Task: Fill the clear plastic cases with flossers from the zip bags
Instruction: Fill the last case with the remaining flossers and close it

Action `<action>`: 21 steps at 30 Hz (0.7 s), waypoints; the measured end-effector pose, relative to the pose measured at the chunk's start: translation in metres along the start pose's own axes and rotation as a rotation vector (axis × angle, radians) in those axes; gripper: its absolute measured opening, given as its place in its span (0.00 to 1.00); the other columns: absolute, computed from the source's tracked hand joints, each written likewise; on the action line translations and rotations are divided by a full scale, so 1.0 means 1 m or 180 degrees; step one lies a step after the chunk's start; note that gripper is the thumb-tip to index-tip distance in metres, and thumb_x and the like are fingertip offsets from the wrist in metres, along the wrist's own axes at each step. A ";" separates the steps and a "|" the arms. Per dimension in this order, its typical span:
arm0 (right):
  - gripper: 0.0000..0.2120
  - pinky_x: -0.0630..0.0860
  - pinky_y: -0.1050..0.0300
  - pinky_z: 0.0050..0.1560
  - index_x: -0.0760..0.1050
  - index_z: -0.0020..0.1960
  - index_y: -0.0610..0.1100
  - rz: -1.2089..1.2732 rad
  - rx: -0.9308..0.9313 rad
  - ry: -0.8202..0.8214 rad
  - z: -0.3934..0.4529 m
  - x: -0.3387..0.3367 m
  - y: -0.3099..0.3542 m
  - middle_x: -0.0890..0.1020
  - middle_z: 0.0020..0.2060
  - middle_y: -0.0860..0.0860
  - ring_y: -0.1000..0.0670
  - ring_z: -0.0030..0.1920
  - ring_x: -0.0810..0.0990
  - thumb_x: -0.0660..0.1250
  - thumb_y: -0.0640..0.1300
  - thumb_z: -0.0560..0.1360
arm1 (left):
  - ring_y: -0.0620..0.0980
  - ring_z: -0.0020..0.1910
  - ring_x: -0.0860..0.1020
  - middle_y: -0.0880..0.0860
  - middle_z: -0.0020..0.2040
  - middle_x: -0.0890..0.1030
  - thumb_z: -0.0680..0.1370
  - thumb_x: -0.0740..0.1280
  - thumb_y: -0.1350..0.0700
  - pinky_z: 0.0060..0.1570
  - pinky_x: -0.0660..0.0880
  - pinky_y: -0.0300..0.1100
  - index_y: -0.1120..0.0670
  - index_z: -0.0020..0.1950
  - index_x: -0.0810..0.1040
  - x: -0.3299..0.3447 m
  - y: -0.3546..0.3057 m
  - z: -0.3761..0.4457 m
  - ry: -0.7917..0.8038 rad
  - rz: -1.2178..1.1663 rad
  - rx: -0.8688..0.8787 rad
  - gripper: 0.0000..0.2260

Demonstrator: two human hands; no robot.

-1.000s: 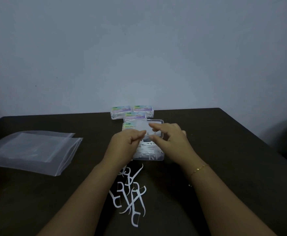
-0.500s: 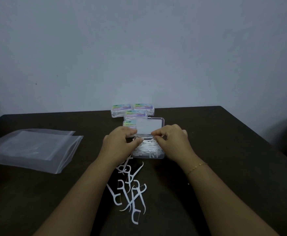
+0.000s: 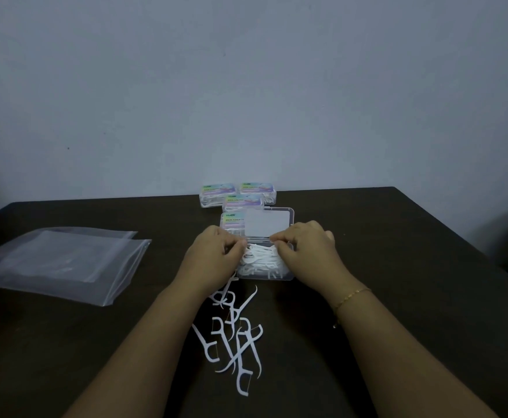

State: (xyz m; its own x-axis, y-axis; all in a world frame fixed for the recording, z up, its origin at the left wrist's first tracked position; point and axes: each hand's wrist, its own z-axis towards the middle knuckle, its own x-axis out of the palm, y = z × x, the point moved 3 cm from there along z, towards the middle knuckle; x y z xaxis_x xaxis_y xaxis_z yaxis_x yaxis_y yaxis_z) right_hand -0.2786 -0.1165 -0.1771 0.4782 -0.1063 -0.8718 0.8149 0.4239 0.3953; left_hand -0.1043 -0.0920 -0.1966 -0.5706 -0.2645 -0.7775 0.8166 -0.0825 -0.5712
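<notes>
Place: you sit in a plain room, home or small packing spot; which one cannot be told.
Wall (image 3: pixel 246 86): bare, pale, unmarked before you.
Counter (image 3: pixel 397 267): dark wood-look top against that wall.
Goods: your labelled cases (image 3: pixel 237 196), zip bags (image 3: pixel 59 260), loose flossers (image 3: pixel 234 336) suggest hand packing.

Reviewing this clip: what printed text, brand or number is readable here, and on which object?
Nothing can be quoted with confidence.
Colourful labels on the closed clear plastic flosser cases by the wall: printed lines, too small and blurred.
Label on the case behind the open case: a dark printed line, blurred.
Clear zip bags: no print visible.
</notes>
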 end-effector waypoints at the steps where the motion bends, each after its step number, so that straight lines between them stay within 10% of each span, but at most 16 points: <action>1: 0.14 0.61 0.54 0.55 0.78 0.61 0.54 -0.0027 0.0008 0.0002 0.000 -0.001 0.000 0.78 0.58 0.56 0.52 0.59 0.68 0.58 0.49 0.80 | 0.42 0.46 0.73 0.46 0.48 0.74 0.78 0.63 0.46 0.46 0.73 0.42 0.48 0.56 0.82 -0.001 0.000 0.000 -0.0034 -0.0045 0.0026 0.12; 21: 0.14 0.60 0.51 0.56 0.77 0.61 0.56 -0.0462 -0.0024 0.0389 -0.002 -0.002 0.002 0.76 0.61 0.58 0.51 0.62 0.65 0.56 0.51 0.81 | 0.44 0.52 0.72 0.45 0.50 0.70 0.78 0.64 0.44 0.57 0.72 0.46 0.46 0.65 0.77 0.004 -0.002 -0.003 0.0210 -0.0086 -0.0191 0.17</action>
State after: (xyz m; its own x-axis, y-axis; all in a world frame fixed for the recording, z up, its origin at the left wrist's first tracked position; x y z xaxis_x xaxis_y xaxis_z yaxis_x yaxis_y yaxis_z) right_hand -0.2784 -0.1134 -0.1756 0.3119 -0.0568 -0.9484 0.8697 0.4189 0.2609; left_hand -0.1082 -0.0897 -0.1991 -0.5984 -0.1990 -0.7761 0.7953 -0.0305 -0.6054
